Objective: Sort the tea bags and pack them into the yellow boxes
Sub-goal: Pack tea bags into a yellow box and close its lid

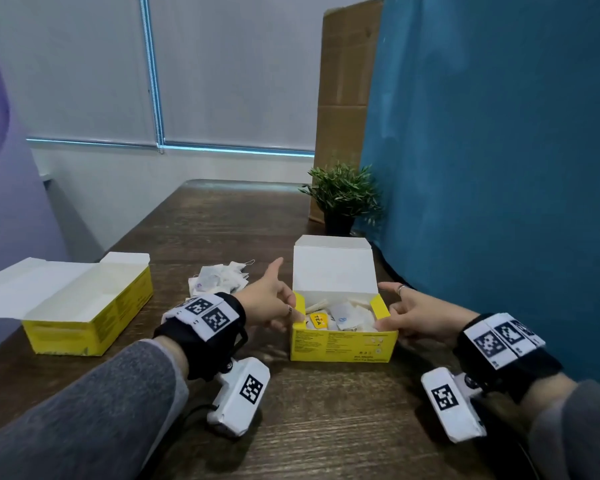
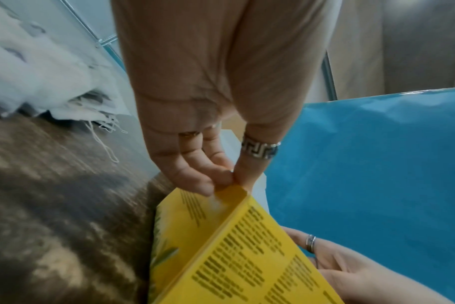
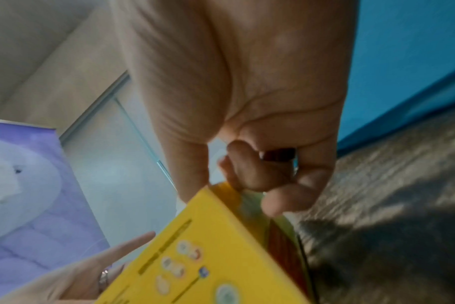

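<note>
An open yellow box (image 1: 342, 344) stands on the table at centre right, its white lid raised. Several tea bags (image 1: 342, 317) lie inside, one with a yellow tag. My left hand (image 1: 297, 315) pinches the box's left side flap (image 2: 231, 190) between thumb and curled fingers, with the index finger pointing away. My right hand (image 1: 381, 322) grips the right side flap (image 3: 225, 188), fingers curled round its edge. A second yellow box (image 1: 84, 327) lies open and empty at the left. Loose tea bags (image 1: 219, 278) are piled between the two boxes.
A blue partition (image 1: 499, 168) runs close along the right of the box. A potted plant (image 1: 343, 199) and a tall cardboard sheet (image 1: 347, 81) stand behind it. The dark wooden table (image 1: 205, 220) stretches away towards the window wall.
</note>
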`<state>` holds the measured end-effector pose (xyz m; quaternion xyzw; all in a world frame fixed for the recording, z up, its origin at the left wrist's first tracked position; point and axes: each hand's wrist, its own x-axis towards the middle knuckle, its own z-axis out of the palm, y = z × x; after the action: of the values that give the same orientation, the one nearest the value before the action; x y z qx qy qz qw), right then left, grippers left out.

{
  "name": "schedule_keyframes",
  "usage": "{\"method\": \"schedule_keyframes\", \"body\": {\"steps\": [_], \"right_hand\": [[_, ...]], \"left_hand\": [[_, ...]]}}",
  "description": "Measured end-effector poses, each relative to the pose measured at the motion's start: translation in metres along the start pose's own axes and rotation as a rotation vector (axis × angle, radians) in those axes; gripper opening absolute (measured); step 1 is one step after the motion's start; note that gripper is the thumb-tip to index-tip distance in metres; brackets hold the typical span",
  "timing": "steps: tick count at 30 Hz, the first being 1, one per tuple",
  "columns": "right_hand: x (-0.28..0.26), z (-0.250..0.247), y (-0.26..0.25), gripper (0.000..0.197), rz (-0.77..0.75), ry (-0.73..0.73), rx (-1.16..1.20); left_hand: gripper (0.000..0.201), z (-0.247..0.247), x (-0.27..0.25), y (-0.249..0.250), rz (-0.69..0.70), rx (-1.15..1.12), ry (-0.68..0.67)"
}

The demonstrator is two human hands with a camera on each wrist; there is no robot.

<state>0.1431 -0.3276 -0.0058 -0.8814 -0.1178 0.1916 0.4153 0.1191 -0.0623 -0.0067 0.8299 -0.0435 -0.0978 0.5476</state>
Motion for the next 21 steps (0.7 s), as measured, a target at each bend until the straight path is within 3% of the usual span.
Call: {"method": "schedule_keyframes", "body": {"steps": [5, 11, 14, 17, 21], "right_hand": [[0.008, -0.001, 0.003, 0.070, -0.080, 0.043, 0.068], [0.000, 0.003, 0.004, 0.061, -0.268, 0.138, -0.039], [-0.007, 0.004, -0.003, 0.061, -0.336, 0.124, -0.114], [-0.016, 0.007, -0.014, 0.062, -0.294, 0.020, -0.230], [-0.023, 0.008, -0.020, 0.070, -0.234, -0.025, -0.296]], "left_hand": [[0.092, -0.002, 0.002, -0.002, 0.000, -0.059, -0.064], [0.097, -0.001, 0.001, -0.003, 0.088, 0.018, 0.079], [0.068, 0.001, -0.006, 0.002, 0.172, 0.183, 0.017], [0.047, 0.001, -0.010, 0.003, 0.193, 0.328, -0.008], [0.068, -0.005, -0.013, 0.004, 0.154, 0.408, -0.134]]}}
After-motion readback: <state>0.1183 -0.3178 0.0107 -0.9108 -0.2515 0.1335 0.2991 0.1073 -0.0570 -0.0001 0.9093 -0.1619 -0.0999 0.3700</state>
